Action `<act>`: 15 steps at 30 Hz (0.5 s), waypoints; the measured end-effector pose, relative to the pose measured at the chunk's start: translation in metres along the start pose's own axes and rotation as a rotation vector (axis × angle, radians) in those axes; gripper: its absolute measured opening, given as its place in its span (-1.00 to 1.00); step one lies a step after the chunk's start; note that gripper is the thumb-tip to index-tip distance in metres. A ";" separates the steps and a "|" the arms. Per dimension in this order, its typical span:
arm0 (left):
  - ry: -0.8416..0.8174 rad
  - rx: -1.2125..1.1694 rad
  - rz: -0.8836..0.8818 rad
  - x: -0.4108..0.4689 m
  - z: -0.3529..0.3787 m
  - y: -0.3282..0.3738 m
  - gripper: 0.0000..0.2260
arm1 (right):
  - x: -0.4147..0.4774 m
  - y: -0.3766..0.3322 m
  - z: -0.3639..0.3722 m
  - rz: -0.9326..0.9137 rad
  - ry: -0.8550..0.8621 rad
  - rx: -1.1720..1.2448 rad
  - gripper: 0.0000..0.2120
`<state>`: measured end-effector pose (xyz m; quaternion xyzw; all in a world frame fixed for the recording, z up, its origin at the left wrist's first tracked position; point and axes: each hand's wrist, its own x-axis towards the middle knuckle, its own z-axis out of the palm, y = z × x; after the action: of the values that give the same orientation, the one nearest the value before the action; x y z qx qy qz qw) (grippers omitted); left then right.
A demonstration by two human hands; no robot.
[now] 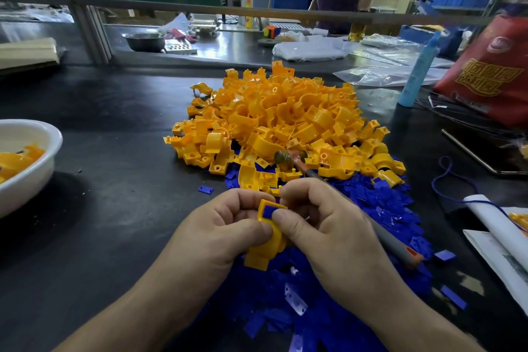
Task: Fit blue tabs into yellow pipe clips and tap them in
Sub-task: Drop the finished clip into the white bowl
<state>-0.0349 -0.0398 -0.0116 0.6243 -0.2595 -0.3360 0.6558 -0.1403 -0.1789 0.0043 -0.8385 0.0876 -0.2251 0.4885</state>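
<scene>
Yellow plastic pipe clip [270,248] sits gripped in the curled fingers of the left hand [225,226]; the right hand [323,226] pinches a flat blue plastic tab [269,211] into the clip's square frame.

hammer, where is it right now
In the head view the hammer lies right of centre: its head rests at the near edge of the yellow clip pile and its handle slants over the blue tabs, just past the right hand.

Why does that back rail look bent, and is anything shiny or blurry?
Head view: wide-angle lens bows the rail; light glares off the steel bench; hammer head slightly soft; yellow clip and blue tab in the left hand and right hand sharp.
</scene>
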 end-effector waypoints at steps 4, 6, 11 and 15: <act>0.004 0.005 -0.007 -0.001 0.000 0.000 -0.80 | 0.001 0.000 -0.001 0.081 -0.085 0.153 -0.85; 0.004 0.022 0.000 -0.001 0.000 0.000 -0.82 | 0.001 0.000 -0.002 0.092 -0.100 0.173 -0.81; 0.018 0.044 0.007 -0.002 0.002 0.001 -0.69 | 0.000 0.000 -0.003 0.071 -0.097 0.155 -0.82; 0.027 0.075 0.009 -0.002 0.003 0.003 -0.74 | -0.001 -0.001 -0.002 0.048 -0.067 0.157 -0.81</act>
<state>-0.0380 -0.0403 -0.0085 0.6517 -0.2661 -0.3146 0.6368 -0.1425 -0.1800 0.0056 -0.8022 0.0735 -0.1913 0.5608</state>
